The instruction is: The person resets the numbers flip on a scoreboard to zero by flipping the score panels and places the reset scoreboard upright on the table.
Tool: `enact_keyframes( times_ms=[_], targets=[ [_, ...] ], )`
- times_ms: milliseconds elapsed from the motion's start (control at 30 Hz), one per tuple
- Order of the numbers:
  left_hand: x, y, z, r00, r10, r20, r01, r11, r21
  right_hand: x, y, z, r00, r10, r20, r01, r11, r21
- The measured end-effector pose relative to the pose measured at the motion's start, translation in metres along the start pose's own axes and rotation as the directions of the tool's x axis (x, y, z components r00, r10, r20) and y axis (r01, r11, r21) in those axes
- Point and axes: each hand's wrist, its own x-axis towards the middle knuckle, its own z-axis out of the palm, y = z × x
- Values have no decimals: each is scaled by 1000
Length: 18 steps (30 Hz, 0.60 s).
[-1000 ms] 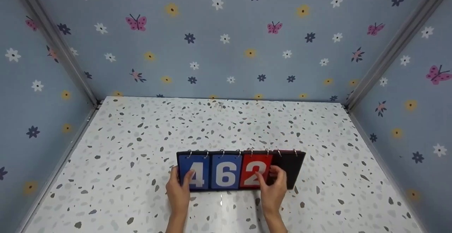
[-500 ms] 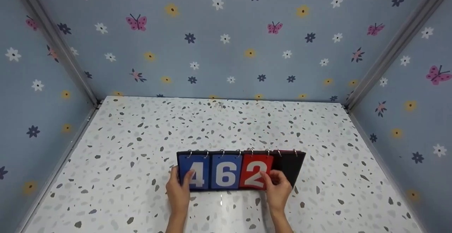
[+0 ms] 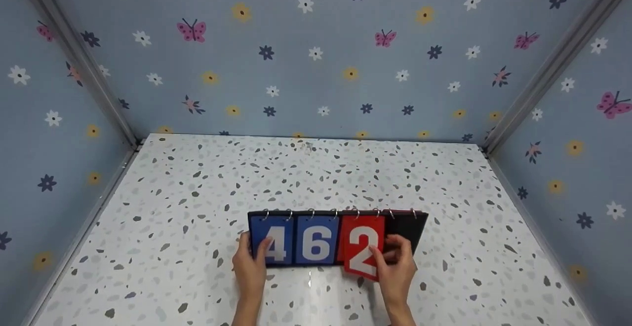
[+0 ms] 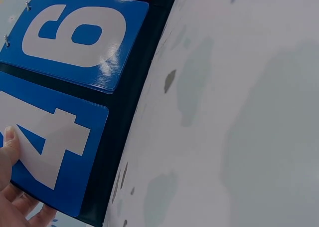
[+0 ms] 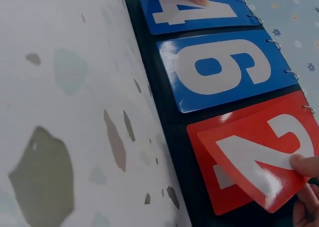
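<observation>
A black flip scoreboard [image 3: 406, 229] stands tilted on the table, its number cards hung on metal rings. From the left it shows a blue 4 card [image 3: 276, 221], a blue 6 card [image 3: 317, 221] and a red 2 card [image 3: 363, 224]; the rightmost place is bare black. My left hand [image 3: 250, 266] grips the left end, thumb over the 4 card and fingers behind the board. My right hand [image 3: 397, 269] pinches the red 2 card by its right edge. In the right wrist view that card is lifted and skewed off another red card [image 5: 219, 187] beneath it.
The speckled white table [image 3: 197, 178] spreads around the scoreboard. Blue panels with flowers and butterflies [image 3: 316, 69] close off the back and both sides, with grey metal posts [image 3: 548, 69] at the corners.
My right hand has shifted rightward and slightly down, pulling the red 2 card away from the board so its lower end now hangs past the bottom edge. The left hand stays put.
</observation>
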Motion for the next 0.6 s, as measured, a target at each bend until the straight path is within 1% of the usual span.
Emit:
enact_keyframes(
  times_ms=[67, 133, 167, 200, 233, 300, 367, 400, 433, 467, 533, 600],
  targets=[
    [0, 0, 0, 1000, -4, 2, 4, 1000, 3, 0, -3, -4, 999, 16, 52, -18, 999, 44],
    [0, 0, 0, 1000, -6, 3, 6, 1000, 4, 0, -3, -7, 995, 13, 103, -22, 996, 86],
    [0, 0, 0, 1000, -6, 4, 6, 1000, 6, -2, 9, -7, 991, -8, 130, -11, 989, 145],
    [1, 0, 0, 1000, -7, 4, 7, 1000, 5, -1, 16, -8, 988, -27, 152, -3, 981, 194],
    [1, 0, 0, 1000, -7, 4, 7, 1000, 5, -2, 29, -7, 983, -47, 178, 0, 967, 255],
    [1, 0, 0, 1000, -6, 5, 6, 1000, 7, 1, 30, -12, 974, -41, 222, -28, 954, 297],
    [1, 0, 0, 1000, -3, 3, 3, 1000, 9, 6, 30, -18, 960, -48, 275, -55, 934, 354],
    [1, 0, 0, 1000, 2, 3, -2, 1000, 13, 10, 16, -24, 954, -32, 299, -76, 936, 345],
    [1, 0, 0, 1000, 8, 0, -8, 1000, 14, 12, 9, -28, 944, -23, 328, -98, 933, 346],
    [0, 0, 0, 1000, 15, -4, -15, 1000, 15, 16, -5, -33, 938, -22, 347, -103, 935, 339],
    [0, -1, 1, 1000, 27, -12, -27, 1000, 14, 20, -8, -38, 919, -82, 387, -95, 904, 417],
    [0, -1, 1, 999, 33, -18, -33, 999, 13, 24, -11, -41, 904, -149, 400, -70, 872, 484]
  ],
)
